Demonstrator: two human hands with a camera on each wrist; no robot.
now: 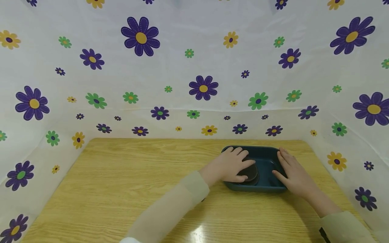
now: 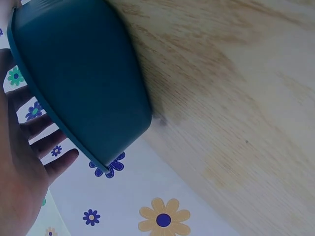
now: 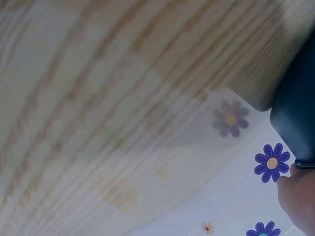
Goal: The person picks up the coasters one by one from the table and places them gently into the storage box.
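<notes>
A dark teal rectangular tub (image 1: 267,189) stands on the right part of the table. Inside its left half lies a dark round object (image 1: 252,172), partly covered by my left hand (image 1: 233,166); its exact kind does not show. The left hand reaches over the tub's left rim with fingers spread, thumb and index finger beside the round object. In the left wrist view, those fingers (image 2: 42,125) extend past the outer wall of the tub (image 2: 83,78), and the round object is hidden. My right hand (image 1: 296,175) rests at the right rim, its fingers fairly straight and the thumb over the tub's inside.
The wood-grain table (image 1: 127,175) extends widely to the left of the tub. A white flowered cloth (image 1: 170,67) hangs behind the table and along both sides, close to the right hand.
</notes>
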